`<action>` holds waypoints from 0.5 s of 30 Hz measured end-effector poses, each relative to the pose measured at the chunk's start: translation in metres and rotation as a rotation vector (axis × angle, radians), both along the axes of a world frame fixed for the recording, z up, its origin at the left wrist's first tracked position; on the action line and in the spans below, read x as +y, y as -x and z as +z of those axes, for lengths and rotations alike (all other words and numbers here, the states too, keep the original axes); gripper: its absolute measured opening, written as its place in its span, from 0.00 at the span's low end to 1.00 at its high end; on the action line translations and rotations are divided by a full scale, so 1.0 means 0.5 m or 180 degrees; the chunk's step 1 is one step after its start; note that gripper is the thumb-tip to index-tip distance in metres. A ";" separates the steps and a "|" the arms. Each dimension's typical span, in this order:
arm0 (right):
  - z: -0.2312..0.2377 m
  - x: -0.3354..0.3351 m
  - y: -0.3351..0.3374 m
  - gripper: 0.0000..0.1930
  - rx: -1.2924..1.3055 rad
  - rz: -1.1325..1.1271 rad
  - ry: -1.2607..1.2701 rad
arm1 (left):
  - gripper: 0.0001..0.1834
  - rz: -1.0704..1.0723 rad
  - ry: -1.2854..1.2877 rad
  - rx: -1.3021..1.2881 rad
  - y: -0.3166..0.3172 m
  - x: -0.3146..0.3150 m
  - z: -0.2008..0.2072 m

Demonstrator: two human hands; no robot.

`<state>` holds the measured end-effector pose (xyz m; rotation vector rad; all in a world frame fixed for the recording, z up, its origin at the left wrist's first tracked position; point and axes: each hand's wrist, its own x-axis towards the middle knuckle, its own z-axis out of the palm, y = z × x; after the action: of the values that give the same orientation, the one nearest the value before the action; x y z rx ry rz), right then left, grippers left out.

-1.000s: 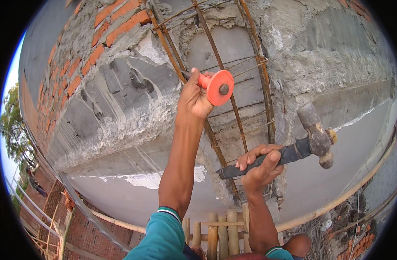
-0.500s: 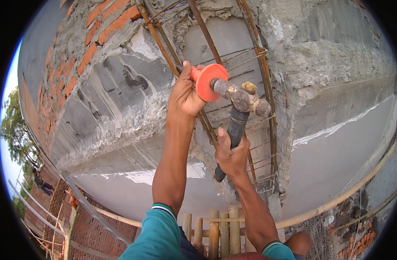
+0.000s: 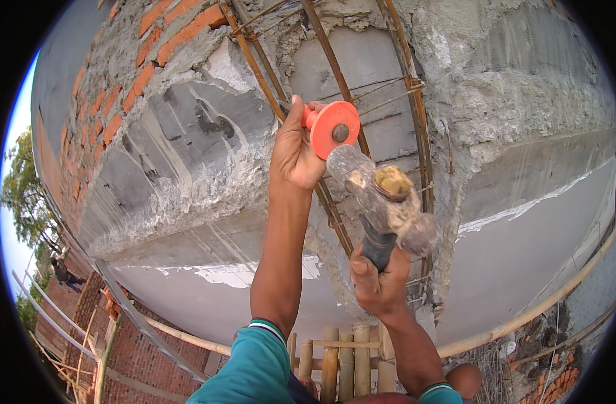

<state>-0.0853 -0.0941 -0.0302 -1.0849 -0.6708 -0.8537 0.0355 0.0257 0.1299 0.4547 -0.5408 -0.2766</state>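
Around the grip of a chisel with a round orange hand guard (image 3: 325, 143), my left hand (image 3: 296, 156) is closed. The chisel's dark metal butt shows at the middle of the guard; its tip is hidden behind my hand, close to the rusty reinforcing bars (image 3: 257, 74). My right hand (image 3: 383, 286) is wrapped round the black handle of a hammer (image 3: 389, 202). Its worn, cement-crusted head is slightly blurred and stands apart from the chisel's butt, below and right of it. Behind both tools is a chipped-out concrete column (image 3: 335, 60) with exposed bars.
Rough plaster and red brickwork (image 3: 141, 84) lie at upper left, with a grey concrete beam (image 3: 530, 165) on the right. Below me are bamboo poles (image 3: 346, 363) of a scaffold. Another person (image 3: 67, 275) is far off at lower left, near a brick wall (image 3: 150, 350).
The hammer head has come away from the chisel's butt, moving down and toward me, and my right hand has dropped with it. My left hand still holds the chisel, slightly further right in view.
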 end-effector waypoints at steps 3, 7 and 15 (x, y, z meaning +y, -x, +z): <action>0.009 0.021 0.018 0.31 -0.1059 0.0507 -0.2123 | 0.08 -0.0309 0.0439 0.0194 0.000 -0.003 -0.007; 0.027 0.010 -0.021 0.32 0.0070 0.0706 -0.1336 | 0.09 -0.0239 0.0416 0.0296 0.007 -0.004 -0.009; 0.027 -0.004 0.015 0.29 -0.0726 0.0565 -0.2724 | 0.14 0.0640 -0.0501 0.0153 0.036 -0.008 -0.003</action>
<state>-0.0926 -0.0960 -0.0165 -0.1588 -0.4944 -0.9800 0.0175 0.0219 0.1282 0.6489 -0.4241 -0.1371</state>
